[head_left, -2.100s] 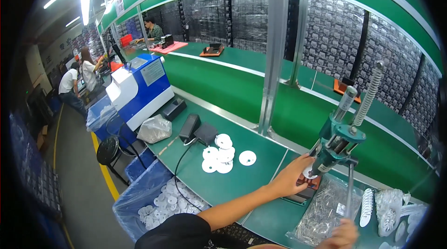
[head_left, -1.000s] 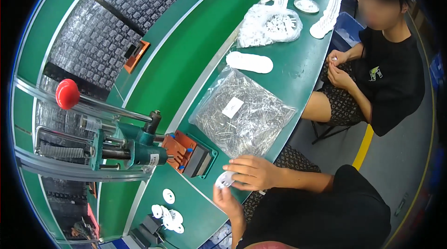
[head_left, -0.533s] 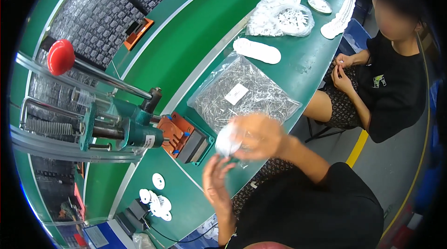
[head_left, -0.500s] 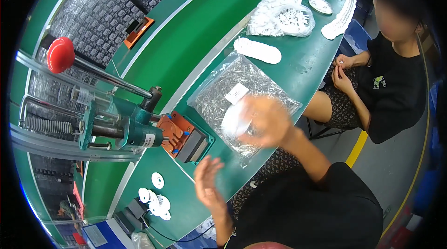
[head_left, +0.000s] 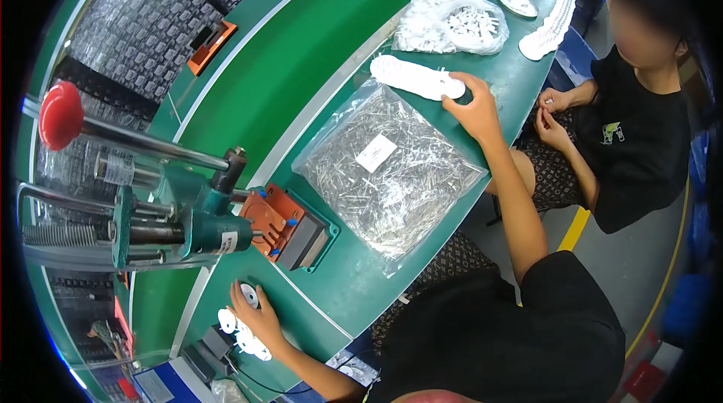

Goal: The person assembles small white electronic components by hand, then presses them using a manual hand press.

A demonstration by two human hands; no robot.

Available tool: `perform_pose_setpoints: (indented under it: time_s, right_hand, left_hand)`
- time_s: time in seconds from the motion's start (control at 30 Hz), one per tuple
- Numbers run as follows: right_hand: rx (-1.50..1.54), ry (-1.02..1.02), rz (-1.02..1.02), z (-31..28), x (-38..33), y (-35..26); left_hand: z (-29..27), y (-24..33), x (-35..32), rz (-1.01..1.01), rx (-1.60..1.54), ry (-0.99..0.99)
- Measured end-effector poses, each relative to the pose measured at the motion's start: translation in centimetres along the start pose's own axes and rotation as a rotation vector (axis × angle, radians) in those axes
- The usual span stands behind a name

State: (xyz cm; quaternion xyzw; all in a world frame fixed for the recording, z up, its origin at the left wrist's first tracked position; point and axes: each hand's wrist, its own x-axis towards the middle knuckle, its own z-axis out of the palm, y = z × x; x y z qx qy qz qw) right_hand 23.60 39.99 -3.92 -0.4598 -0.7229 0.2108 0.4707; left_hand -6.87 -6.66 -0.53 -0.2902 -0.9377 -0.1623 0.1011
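Note:
My right hand [head_left: 473, 108] reaches far across the green bench [head_left: 354, 282], with its fingertips pinched on a white disc at the near end of a row of white discs [head_left: 416, 77]. My left hand [head_left: 254, 314] lies low at the left with fingers spread over several loose white discs [head_left: 239, 331], one disc showing between the fingers. Between the hands lies a clear bag of thin metal pins [head_left: 392, 169]. A green hand press [head_left: 181, 222] with a red knob [head_left: 60, 114] and an orange fixture [head_left: 275, 224] stands near my left hand.
A person in a black shirt [head_left: 640, 147] sits at the right, hands together at the bench edge. Bags of small white parts [head_left: 452, 22] and more white disc rows [head_left: 550, 19] lie at the far end. Blue bins sit under the bench.
My right hand has carried a white disc from in front of me out to the row of discs. My left hand has dropped down onto the loose discs beside the press.

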Motion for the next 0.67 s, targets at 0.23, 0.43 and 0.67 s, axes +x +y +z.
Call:
perform_pose_setpoints:
  time_s: [0.23,0.43,0.67]
  right_hand:
    - [-0.138,-0.023,-0.145,0.2,0.1,-0.3]
    - [-0.175,-0.043,-0.201,0.5,0.1,-0.9]
    - [-0.137,-0.052,-0.175,0.3,0.2,0.0]
  left_hand:
    - [1.1,0.7,-0.4,-0.035,-0.265,0.036]
    - [1.0,0.5,-0.4,0.017,-0.239,0.083]
    - [1.7,-0.7,-1.0,-0.023,-0.222,0.107]
